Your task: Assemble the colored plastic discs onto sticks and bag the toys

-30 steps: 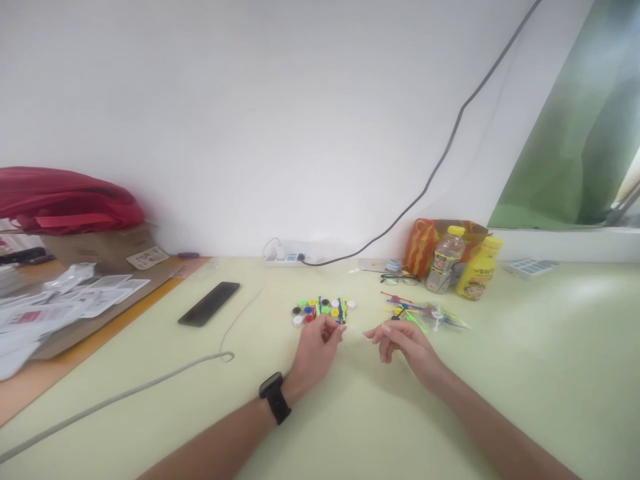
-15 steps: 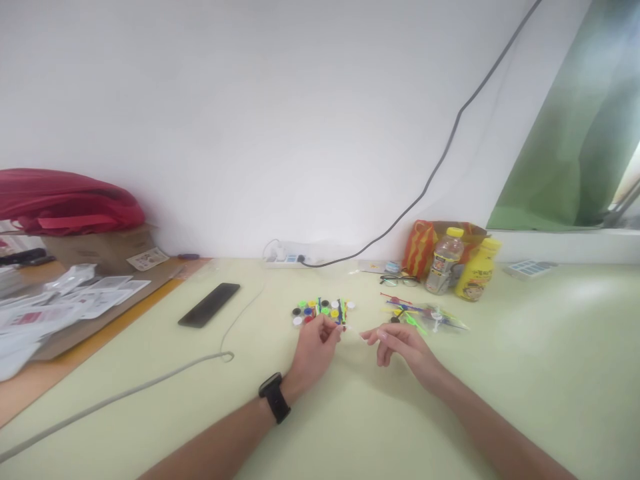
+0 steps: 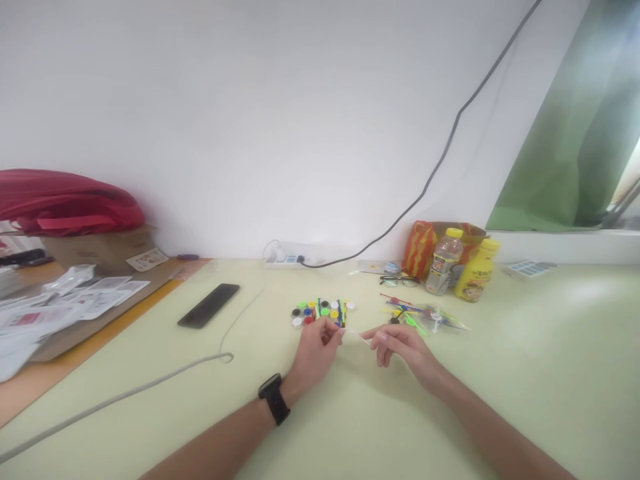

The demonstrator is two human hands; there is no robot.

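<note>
My left hand, with a black watch on its wrist, pinches one end of a thin white plastic strip between thumb and fingertips. At the strip's other end, the thumb and index finger of my right hand are closed on it. Just beyond my left hand lies a cluster of small coloured round pieces and thin sticks, partly hidden by the fingers. Past my right hand is a loose heap of coloured plastic pieces with long thin arms.
A black phone and a grey cable lie to the left. At the back stand a power strip, glasses, a clear bottle and a yellow bottle. Papers and a cardboard box occupy the far left.
My right thumb and index finger have closed further around the white strip's end. My left hand keeps its pinch almost in place.
</note>
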